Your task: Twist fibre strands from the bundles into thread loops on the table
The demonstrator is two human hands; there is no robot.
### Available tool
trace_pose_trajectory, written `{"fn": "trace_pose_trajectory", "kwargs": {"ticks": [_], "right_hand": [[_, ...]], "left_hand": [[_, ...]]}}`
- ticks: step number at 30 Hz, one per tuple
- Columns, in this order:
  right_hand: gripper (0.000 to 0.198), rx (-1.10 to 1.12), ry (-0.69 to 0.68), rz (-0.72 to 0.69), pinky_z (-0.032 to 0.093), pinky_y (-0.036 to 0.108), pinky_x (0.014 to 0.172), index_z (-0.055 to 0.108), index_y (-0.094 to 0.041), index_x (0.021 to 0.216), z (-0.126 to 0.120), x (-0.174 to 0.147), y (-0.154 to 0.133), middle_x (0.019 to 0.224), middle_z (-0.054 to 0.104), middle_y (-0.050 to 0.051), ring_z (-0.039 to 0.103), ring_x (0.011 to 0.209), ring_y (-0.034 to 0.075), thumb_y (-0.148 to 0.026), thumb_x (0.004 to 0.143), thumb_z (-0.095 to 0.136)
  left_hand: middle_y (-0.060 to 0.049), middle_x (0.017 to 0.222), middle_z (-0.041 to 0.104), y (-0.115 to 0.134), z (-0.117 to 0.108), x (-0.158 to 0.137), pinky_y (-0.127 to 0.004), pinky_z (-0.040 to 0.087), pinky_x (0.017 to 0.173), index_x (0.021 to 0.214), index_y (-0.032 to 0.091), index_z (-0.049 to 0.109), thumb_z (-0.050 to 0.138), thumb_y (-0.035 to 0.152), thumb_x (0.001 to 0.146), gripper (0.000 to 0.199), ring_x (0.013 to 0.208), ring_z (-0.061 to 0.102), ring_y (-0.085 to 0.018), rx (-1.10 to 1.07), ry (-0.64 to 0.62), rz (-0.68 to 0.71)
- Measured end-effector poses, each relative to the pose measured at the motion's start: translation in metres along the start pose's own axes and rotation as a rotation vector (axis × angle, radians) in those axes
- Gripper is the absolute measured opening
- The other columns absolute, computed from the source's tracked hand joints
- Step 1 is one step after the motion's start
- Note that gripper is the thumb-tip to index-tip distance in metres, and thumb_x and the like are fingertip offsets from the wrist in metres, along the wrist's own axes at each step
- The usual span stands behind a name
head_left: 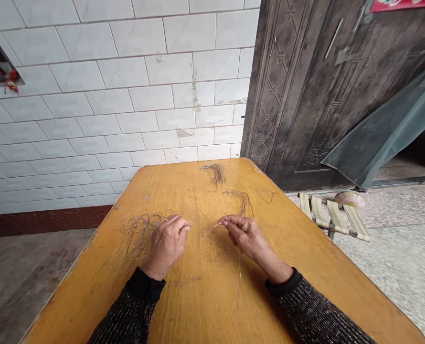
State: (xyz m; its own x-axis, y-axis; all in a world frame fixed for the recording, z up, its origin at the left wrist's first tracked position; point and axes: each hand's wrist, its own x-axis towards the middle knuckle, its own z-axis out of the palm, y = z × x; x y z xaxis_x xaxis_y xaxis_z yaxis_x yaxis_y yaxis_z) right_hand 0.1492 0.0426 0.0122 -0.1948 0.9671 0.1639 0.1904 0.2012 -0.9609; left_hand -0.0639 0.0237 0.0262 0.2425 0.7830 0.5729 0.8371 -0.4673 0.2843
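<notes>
My right hand (247, 238) pinches a thin wire (239, 286) between thumb and fingers. One end of the wire hangs down toward the near side of the table, and a short bright piece sticks out to the left of the fingertips. My left hand (170, 243) is closed with its fingertips together; what it grips, if anything, is hidden. Just left of it, partly behind the hand, lies a tangle of looped wires (137, 234). Beyond my right hand rests a bunch of bent wires (243, 198), and a further bunch of wires (215, 174) lies near the far edge.
The yellow wooden table (198, 306) reaches a white tiled wall (137, 71). A single bent wire (266, 193) lies at its right. A folding stool (332, 215) with striped straps stands right of the table, before a dark carved door (316, 95) and a hanging curtain (387, 119).
</notes>
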Motion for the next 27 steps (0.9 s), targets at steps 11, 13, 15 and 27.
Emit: {"fn": "trace_pose_trajectory", "kwargs": {"ticks": [11, 13, 15, 27], "right_hand": [[0.030, -0.077, 0.055, -0.088, 0.029, 0.021, 0.042, 0.061, -0.011, 0.076, 0.008, -0.005, -0.003, 0.040, 0.040, -0.005, 0.035, 0.037, 0.007, -0.036, 0.080, 0.043], [0.030, -0.087, 0.045, -0.094, 0.029, 0.021, 0.042, 0.061, -0.012, 0.077, 0.012, -0.006, -0.001, 0.040, 0.040, -0.005, 0.035, 0.037, 0.007, -0.035, 0.081, 0.042], [0.031, -0.089, 0.027, -0.102, 0.029, 0.020, 0.042, 0.062, -0.012, 0.076, 0.014, -0.007, 0.001, 0.041, 0.039, -0.005, 0.034, 0.037, 0.007, -0.035, 0.081, 0.042], [0.030, 0.055, -0.086, 0.000, 0.023, 0.020, 0.038, 0.062, -0.013, 0.077, 0.016, -0.011, -0.011, 0.040, 0.034, -0.007, 0.029, 0.036, 0.006, -0.039, 0.078, 0.047]], "left_hand": [[-0.005, 0.085, 0.061, 0.020, 0.011, 0.001, -0.023, 0.045, 0.065, 0.087, 0.017, 0.059, 0.048, 0.022, 0.082, 0.014, 0.076, 0.057, -0.013, -0.296, 0.075, 0.011], [-0.005, 0.083, 0.061, 0.026, 0.017, -0.002, -0.023, 0.045, 0.065, 0.087, 0.017, 0.060, 0.052, 0.022, 0.080, 0.012, 0.074, 0.057, -0.013, -0.270, 0.016, 0.053], [-0.004, 0.079, 0.061, 0.026, 0.021, -0.004, -0.024, 0.045, 0.065, 0.084, 0.017, 0.061, 0.052, 0.021, 0.080, 0.011, 0.073, 0.057, -0.013, -0.221, -0.011, 0.075], [-0.002, 0.066, 0.053, 0.015, 0.007, 0.000, -0.021, 0.036, 0.055, 0.082, 0.017, 0.063, 0.041, 0.019, 0.085, 0.022, 0.061, 0.050, -0.012, -0.076, -0.092, 0.159]]}}
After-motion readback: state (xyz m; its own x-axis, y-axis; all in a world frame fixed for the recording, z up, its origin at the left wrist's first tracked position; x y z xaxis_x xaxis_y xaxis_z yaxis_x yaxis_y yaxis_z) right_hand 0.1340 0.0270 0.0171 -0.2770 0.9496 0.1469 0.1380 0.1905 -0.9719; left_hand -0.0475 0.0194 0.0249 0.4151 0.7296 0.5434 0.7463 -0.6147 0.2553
